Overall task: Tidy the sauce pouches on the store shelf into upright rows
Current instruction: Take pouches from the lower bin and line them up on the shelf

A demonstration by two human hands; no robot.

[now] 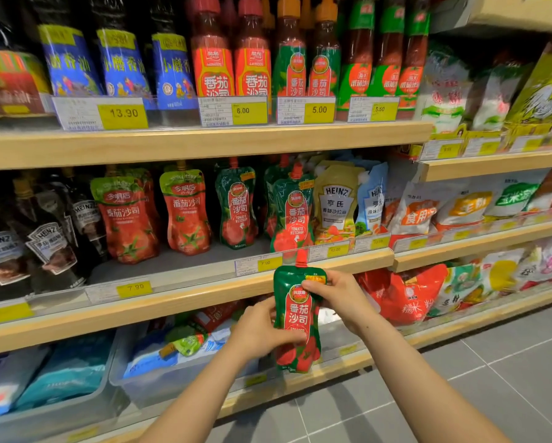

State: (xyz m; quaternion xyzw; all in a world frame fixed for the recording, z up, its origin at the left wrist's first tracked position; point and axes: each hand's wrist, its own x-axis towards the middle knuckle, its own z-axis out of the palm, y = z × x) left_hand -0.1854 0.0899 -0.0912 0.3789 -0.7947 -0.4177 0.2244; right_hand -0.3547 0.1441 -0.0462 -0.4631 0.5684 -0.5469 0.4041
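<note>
Ketchup pouch point(298, 318), green w/ red label and red spout cap, is in both my hands, upright, held in front of the shelf edge point(185, 298) at about 5 o'clock from frame center. It's off the shelf, just below the yellow 7.90 price tag point(269, 263).

Going L to R on the middle shelf: dark Heinz pouches point(49, 247) at 9 o'clock, leaning. Next, two red tomato pouches w/ green tops point(126, 219), tilted a bit, one more beside them point(186, 211). Then a green pouch point(237, 206) standing alone w/ a gap on each side. At approx 1 o'clock from my hands, another green pouch point(292, 212) stands at the shelf front, same kind as mine, w/ one behind it. Yellow Heinz pouch point(337, 206) and pale blue Heinz pouch point(372, 199) sit touching, R of that.

My left hand point(261, 330) is closed on the pouch's lower left side, thumb across the front. My right hand point(338, 294) pinches the top right corner, fingers curled behind, thumb on front.
</note>
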